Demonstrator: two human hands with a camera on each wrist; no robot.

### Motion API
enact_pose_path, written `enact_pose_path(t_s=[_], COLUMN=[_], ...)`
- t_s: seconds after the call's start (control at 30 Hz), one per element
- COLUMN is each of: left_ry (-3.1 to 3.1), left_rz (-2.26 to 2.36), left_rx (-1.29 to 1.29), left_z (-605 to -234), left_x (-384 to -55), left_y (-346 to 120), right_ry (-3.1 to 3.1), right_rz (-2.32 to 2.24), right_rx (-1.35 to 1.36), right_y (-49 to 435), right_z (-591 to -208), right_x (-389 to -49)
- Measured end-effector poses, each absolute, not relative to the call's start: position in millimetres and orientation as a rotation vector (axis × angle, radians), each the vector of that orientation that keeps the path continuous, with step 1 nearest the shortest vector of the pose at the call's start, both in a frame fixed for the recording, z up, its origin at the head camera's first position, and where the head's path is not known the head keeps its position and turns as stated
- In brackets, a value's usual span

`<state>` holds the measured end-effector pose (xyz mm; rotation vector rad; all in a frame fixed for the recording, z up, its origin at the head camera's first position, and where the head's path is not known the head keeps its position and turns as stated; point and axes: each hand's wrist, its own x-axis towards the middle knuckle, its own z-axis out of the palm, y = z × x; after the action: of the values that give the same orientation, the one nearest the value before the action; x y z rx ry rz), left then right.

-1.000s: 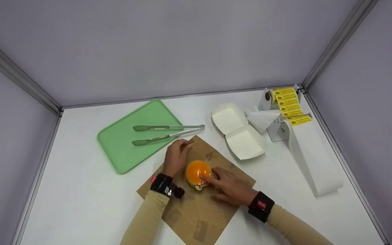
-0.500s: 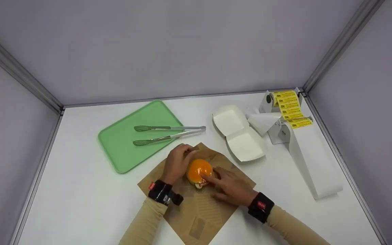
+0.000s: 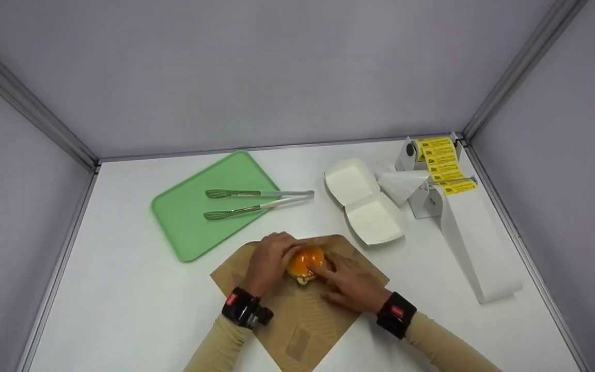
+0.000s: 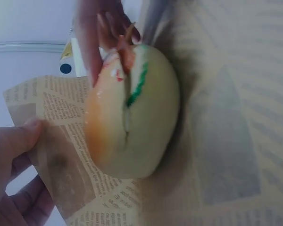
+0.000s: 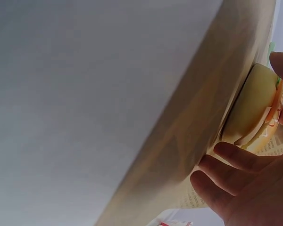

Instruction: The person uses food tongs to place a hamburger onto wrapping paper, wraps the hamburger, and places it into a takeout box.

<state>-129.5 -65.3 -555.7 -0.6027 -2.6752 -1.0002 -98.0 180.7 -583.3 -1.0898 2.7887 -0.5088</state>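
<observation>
A burger (image 3: pixel 300 266) with a glossy orange bun top, which looks like a model, sits on a brown newsprint-patterned sheet of wrapping paper (image 3: pixel 297 328). My left hand (image 3: pixel 268 261) pinches the paper's far edge, thumb on the inner side and fingers behind. That edge stands raised and bent toward the burger (image 4: pixel 148 117), as the left wrist view shows. My right hand (image 3: pixel 354 287) lies at the burger's right side, its index finger resting on the bun top. Its other fingers are loosely bent near the burger's base (image 5: pixel 250 106) in the right wrist view.
Metal tongs (image 3: pixel 246 210) lie across a green tray (image 3: pixel 186 243) at the back left. An opened white clamshell box (image 3: pixel 375 219) stands behind my right hand. Farther right, a dispenser holds a roll of yellow labels (image 3: pixel 439 163), its white backing strip (image 3: pixel 475 248) trailing forward.
My left hand has drawn the far corner of the paper up and toward the burger, folding it nearer to the bun. My right hand has stayed in place with its finger on the bun.
</observation>
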Motion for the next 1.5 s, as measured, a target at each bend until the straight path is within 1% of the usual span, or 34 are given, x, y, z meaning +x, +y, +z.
enact_pose_path(t_s=[0.17, 0.5, 0.67, 1.0, 1.27, 1.5], left_ry=[-2.646, -2.577, -2.564, -2.593, -2.675, -2.639], left_rz=[-0.892, -0.738, -0.566, -0.456, -0.425, -0.464], left_rx=[-0.657, -0.812, -0.893, -1.021, -1.036, -1.013], left_z=[-564, -571, -573, -572, -575, -581], left_x=[-123, -115, -113, -110, -103, -104], left_y=[-68, -71, -71, -67, -69, -68], right_ry=[2.791, 2.852, 2.866, 2.871, 2.875, 2.776], right_rz=[-0.498, -0.43, -0.372, -0.38, -0.363, -0.505], right_rx=[-1.065, -1.115, -1.122, -1.104, -1.123, -1.074], right_y=[180, 179, 177, 178, 178, 183], right_z=[-583, -582, -582, -585, -587, -581], right_x=[-98, -99, -100, -100, -98, -99])
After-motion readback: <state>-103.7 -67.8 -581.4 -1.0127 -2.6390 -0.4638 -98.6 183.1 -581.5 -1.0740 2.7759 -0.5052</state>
